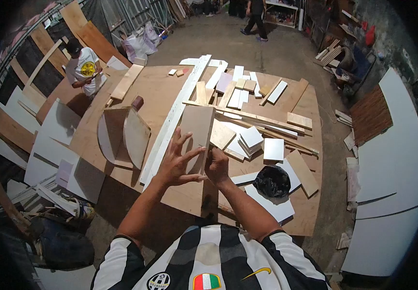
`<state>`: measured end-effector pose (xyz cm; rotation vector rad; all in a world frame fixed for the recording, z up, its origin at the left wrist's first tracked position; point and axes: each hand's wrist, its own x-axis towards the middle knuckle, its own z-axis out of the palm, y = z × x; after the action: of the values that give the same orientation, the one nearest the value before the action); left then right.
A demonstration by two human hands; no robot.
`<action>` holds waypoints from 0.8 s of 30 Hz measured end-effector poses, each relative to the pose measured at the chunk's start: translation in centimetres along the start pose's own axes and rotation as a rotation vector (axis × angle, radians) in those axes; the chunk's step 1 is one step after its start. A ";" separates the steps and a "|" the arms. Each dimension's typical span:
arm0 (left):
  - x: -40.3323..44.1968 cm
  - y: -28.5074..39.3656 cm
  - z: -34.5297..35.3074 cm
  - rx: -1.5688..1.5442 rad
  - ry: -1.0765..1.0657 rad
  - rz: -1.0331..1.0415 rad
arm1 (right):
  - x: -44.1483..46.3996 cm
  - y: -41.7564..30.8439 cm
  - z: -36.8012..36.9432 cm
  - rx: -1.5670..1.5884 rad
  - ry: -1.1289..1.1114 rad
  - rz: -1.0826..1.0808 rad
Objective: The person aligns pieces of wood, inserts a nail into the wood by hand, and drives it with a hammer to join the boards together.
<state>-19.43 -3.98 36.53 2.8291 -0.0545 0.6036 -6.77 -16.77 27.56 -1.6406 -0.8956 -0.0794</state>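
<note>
A brown wooden board with a thick edge (198, 118) stands tilted up from the table in front of me. My left hand (174, 162) lies against its broad face, fingers spread and thumb apart from them. A small, thin dark mark or pin shows by the fingertips, too small to name. Close against the board's right edge, my right hand (217, 166) is closed in a fist. Whatever it grips is hidden. Left of the board sits a wooden piece with curved white sides (124, 135).
The wooden table (122, 181) carries a long white plank (177, 116), stacked white blocks (251, 137), several wood strips (262, 123) and a black-lined container (272, 181). A person (85, 70) works at the left; another person (256, 19) walks at the back. White panels (387, 232) lean at the right.
</note>
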 end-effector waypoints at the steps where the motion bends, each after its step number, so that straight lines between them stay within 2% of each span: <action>1: 0.2 0.0 0.2 -0.110 0.054 -0.013 | -0.4 0.3 0.1 0.001 -0.002 0.006; 6: 1.0 -0.1 -0.4 -0.136 -0.034 -0.025 | 0.0 -0.4 0.3 0.088 0.120 -0.101; 9: 1.2 -0.6 0.0 -0.238 -0.069 -0.040 | -0.1 -0.3 0.2 0.091 0.120 -0.127; 11: 1.3 -0.7 0.4 -0.522 0.077 -0.043 | -0.3 -0.7 0.0 0.069 0.134 -0.155; 15: 1.4 0.5 -1.3 -0.376 0.000 -0.158 | -0.7 -0.6 0.6 0.043 0.117 -0.182; 17: 1.4 1.2 -2.4 -0.111 -0.058 -0.266 | -0.8 -0.3 1.0 0.042 0.111 -0.183; 18: 1.5 1.1 -2.4 -0.041 -0.037 -0.228 | -0.8 -0.2 1.0 0.035 0.099 -0.186; 19: 1.4 1.0 -2.6 -0.041 -0.042 -0.233 | -1.1 -0.3 1.1 0.039 0.097 -0.181; 21: 2.3 0.7 -3.6 -0.201 -0.182 -0.371 | -1.1 -0.2 1.1 0.014 0.044 -0.138; 22: 2.9 0.6 -4.6 -0.159 -0.260 -0.415 | -1.1 -0.7 1.2 0.019 0.039 -0.141; 24: 3.6 0.1 -5.0 -0.143 -0.296 -0.399 | -1.1 -1.4 1.3 0.021 0.009 -0.117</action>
<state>-18.15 -2.82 42.44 2.6556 0.3873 0.0897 -8.88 -16.26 27.73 -1.5668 -0.9816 -0.1578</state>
